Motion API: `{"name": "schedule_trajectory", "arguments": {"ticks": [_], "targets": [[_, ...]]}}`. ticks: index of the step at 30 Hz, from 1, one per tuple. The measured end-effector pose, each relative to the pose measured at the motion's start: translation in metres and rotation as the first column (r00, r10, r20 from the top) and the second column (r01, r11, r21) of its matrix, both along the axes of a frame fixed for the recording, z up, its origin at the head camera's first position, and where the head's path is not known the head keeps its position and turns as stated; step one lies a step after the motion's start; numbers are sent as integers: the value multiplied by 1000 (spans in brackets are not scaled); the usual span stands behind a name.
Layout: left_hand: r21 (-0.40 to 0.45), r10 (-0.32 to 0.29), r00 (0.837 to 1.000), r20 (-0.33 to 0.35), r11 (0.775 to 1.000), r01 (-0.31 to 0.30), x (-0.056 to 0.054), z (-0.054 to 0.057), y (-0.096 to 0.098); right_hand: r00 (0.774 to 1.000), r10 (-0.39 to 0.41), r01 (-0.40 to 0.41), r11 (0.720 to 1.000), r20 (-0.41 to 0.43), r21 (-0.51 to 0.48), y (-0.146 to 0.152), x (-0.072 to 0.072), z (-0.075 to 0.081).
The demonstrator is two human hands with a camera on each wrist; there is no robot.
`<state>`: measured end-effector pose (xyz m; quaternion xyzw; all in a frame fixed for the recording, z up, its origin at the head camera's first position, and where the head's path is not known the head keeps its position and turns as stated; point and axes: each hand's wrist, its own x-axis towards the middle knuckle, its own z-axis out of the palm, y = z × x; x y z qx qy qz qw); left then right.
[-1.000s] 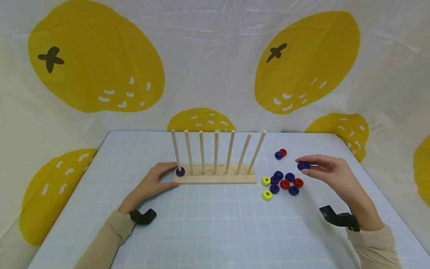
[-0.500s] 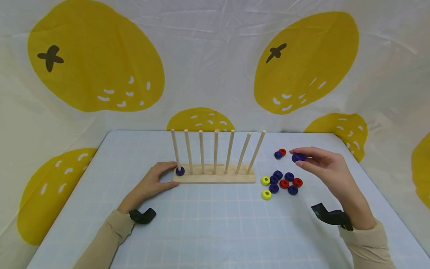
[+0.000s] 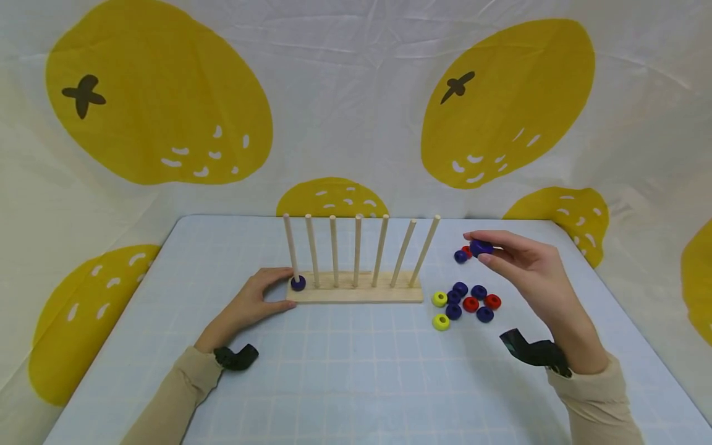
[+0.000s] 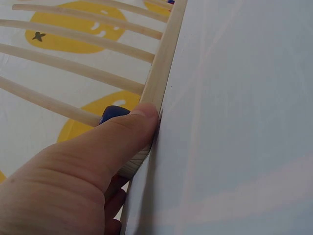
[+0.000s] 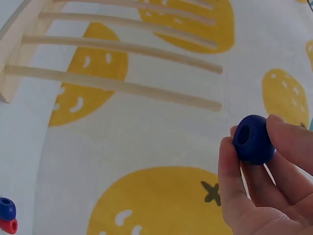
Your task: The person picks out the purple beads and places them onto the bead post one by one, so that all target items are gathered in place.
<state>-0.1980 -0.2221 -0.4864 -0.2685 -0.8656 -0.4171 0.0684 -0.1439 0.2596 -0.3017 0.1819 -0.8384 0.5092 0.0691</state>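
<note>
A wooden peg rack (image 3: 356, 295) with a row of several upright dowels stands mid-table. One blue bead (image 3: 298, 283) sits at the foot of its leftmost dowel. My left hand (image 3: 253, 303) grips the left end of the base, thumb on the front edge in the left wrist view, other fingers mostly hidden behind. Raised above the table to the right of the rack, my right hand (image 3: 525, 262) pinches a blue bead (image 5: 254, 139) between thumb and fingertips. The hole of that bead faces the dowels in the right wrist view.
Loose blue, red and yellow beads (image 3: 470, 304) lie in a cluster right of the rack. Farther back, a blue bead (image 3: 460, 256) and a red one lie together. A fruit-print cloth (image 3: 345, 111) hangs behind the table (image 3: 334, 383).
My right hand has moved left and up with the blue bead, from above the right of the cluster to over the back pair of beads. The left hand stays on the rack.
</note>
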Motion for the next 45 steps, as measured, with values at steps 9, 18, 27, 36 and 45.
{"name": "schedule_trajectory", "arguments": {"ticks": [9,18,27,36,45], "targets": [[-9,-2,1000,27,1000,2,0,1,0,998,36,-38,998,-44,-41,-18,-2,11],[-2,-6,1000,11,1000,6,1,2,0,995,71,-76,994,-65,-77,-36,-4,27],[-3,-7,1000,14,1000,7,2,3,0,988,115,-128,984,-107,-125,-60,-9,41],[0,-13,999,36,1000,13,2,4,0,984,145,-165,959,-101,-231,-84,-16,49],[9,-11,999,45,1000,10,2,5,0,972,208,-231,925,-105,-301,-109,-29,53]]}}
